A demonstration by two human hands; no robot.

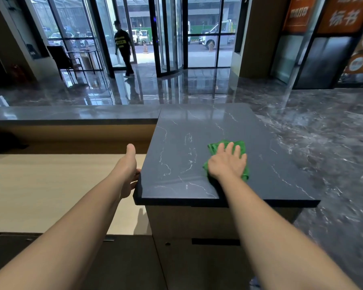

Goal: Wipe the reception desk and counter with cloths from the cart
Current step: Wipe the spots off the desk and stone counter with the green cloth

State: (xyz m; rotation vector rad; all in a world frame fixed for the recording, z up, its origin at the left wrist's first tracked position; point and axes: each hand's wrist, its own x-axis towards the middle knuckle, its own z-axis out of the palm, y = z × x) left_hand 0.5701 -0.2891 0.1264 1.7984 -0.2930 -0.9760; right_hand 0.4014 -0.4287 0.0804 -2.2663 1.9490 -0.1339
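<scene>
Pressing the right hand [227, 162] flat, fingers straight and spread, onto a folded green cloth [240, 145] lying on the dark veined tabletop [182, 143], right of its middle. Going palm down, probably to spread weight across the whole pad while wiping rather than pinching it. Steadying with the left hand [127, 170] at the slab's left edge: thumb straight and pointing forward, fingers [138, 171] loosely bent, tips touching the edge, grasping nothing. Likely bracing the body for the reach across. Working with the cloth folded, seemingly for a thicker pad and spare clean faces. Counting: one cloth, two hands, one dark tabletop, one paler wooden desk surface [40, 181] sitting lower to the left, one long dark ledge [71, 115] running behind it. Seeing no cart anywhere, nor a second cloth. Noting also one person [123, 47] walking at the glass entrance and one chair [60, 57] by the window, both well apart from the work. Touching only the dark slab with the cloth at present.
</scene>
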